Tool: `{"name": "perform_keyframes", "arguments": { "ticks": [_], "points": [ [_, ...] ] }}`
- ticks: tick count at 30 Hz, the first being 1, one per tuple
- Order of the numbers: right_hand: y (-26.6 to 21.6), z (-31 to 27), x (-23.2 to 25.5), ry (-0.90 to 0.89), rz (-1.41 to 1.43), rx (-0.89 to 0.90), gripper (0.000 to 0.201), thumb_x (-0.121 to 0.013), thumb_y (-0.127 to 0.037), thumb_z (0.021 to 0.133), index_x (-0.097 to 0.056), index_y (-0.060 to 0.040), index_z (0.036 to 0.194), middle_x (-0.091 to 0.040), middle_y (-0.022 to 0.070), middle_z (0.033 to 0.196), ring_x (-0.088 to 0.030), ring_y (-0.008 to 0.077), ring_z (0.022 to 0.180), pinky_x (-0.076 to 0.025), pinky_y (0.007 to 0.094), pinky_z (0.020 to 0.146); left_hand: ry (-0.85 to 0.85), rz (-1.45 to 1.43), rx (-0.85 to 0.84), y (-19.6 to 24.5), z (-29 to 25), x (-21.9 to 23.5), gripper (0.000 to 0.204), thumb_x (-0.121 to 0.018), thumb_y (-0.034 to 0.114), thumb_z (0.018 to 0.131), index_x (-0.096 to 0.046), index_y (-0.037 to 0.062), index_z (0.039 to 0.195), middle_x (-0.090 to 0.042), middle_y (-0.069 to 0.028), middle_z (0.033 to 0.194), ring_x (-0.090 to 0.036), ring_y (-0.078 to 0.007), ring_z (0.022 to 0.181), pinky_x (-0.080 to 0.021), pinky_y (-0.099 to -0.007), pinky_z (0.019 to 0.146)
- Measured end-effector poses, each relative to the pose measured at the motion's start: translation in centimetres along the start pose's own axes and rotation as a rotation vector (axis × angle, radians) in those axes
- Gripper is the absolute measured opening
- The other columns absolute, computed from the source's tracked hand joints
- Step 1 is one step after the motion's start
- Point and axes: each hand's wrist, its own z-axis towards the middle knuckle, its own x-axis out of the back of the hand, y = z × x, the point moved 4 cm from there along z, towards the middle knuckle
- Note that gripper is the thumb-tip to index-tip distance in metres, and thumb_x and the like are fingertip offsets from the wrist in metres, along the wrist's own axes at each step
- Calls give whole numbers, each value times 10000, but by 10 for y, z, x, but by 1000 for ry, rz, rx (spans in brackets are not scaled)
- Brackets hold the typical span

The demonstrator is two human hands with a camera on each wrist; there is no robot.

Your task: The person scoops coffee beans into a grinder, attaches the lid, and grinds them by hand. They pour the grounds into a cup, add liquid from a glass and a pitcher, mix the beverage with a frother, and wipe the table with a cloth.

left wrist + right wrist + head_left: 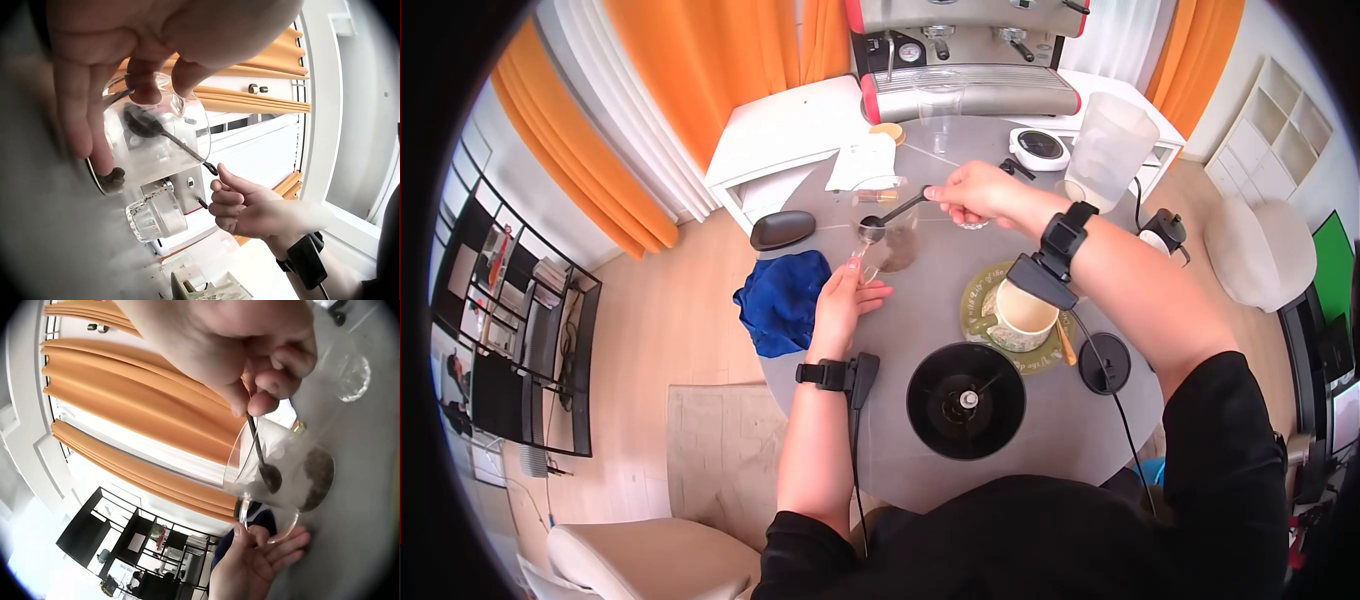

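In the head view my right hand [980, 192] pinches the end of a long-handled black spoon [903, 207]. The spoon's bowl hangs inside a clear glass jug [284, 464], above brown grounds [317, 475] at its bottom. My left hand [843, 303] holds the jug's glass handle [287, 526], thumb at the top of it. Its other fingers reach out along the jug's side in the right wrist view. From the left wrist, the spoon shows through the glass with dark matter on its bowl. The jug stands on the grey table [890, 440].
A blue cloth [785, 305] and black oval dish [783, 230] lie left. Nearer me stand a black round container [935, 430] and a cup [1025, 315] on a green plate [980, 290]. A scale [1025, 160], plastic pitcher [1110, 145] and espresso machine [970, 95] are behind.
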Motion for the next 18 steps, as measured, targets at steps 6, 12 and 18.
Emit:
{"name": "perform_keyframes", "arguments": {
  "ticks": [6,12,18],
  "points": [
    [14,-95,68,243,-309,262,430,-571,-356,983,-598,-45,688,-561,9,566,-484,78,508,-384,277,494,24,-35,-17,0,-2,2,357,-393,393,1059,-506,64,979,-641,-196,1045,-701,-265,936,-527,-331,792],
    [102,-204,42,360,-551,182,205,-585,-158,899,-621,25,813,-659,229,783,-614,431,737,-505,472,693,139,219,-15,15,-10,5,356,-455,403,1039,-518,66,1136,-693,-147,824,-690,-194,681,-518,-276,604],
    [136,-234,16,392,-793,-48,431,-700,-279,847,-542,-7,1142,-651,211,940,-627,392,926,-536,457,787,297,413,-133,57,-51,15,327,-563,253,997,-484,25,1217,-654,-91,735,-627,-145,569,-446,-252,519]
  ]
}}
